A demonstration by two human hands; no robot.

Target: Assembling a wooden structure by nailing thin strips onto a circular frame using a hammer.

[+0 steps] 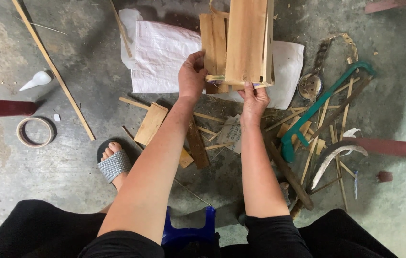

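Wooden slats, bundled upright, are held above the white sack on the concrete floor. Their left edge is gripped by the closed left hand; their lower edge is pinched by the right hand.

The person wears black trousers and a grey woven slide sandal, with bare forearms.

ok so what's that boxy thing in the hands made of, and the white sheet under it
The boxy piece, held by the left hand and right hand, looks like thin bare wood slats: pale tan, visible grain, no paint. The white sheet seems to be woven plastic sacking, judging by its fine grid texture and creases.
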